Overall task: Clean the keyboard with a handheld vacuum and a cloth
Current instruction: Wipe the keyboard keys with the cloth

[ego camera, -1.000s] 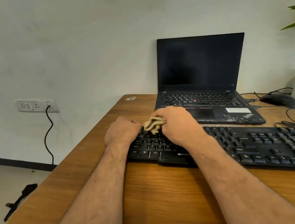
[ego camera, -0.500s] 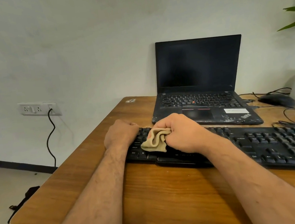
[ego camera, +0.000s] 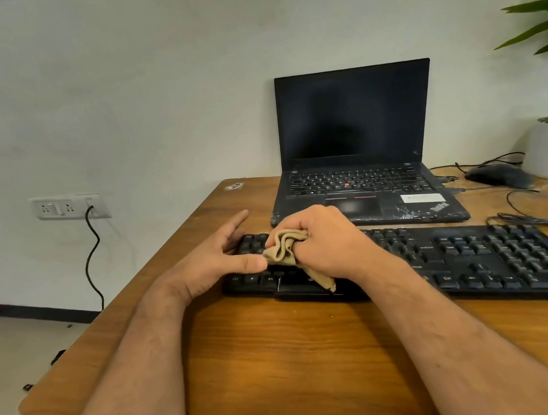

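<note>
The tan cloth [ego camera: 286,250] is being held bunched in the curled fingers [ego camera: 300,246] of the right hand [ego camera: 325,242] over the left end of the keyboard [ego camera: 444,255] on the table [ego camera: 284,361], for wiping. The left hand [ego camera: 218,260], fingers spread, is steadying that end; no vacuum is being shown.

Both bare forearms reach forward from the lower edge, converging toward the middle. The left hand [ego camera: 218,260] lies open, fingers straight and spread, thumb pointing right toward the other hand. The right hand [ego camera: 326,240] is curled into a fist, knuckles up, its grip closed round a crumpled beige cloth [ego camera: 288,250].
</note>
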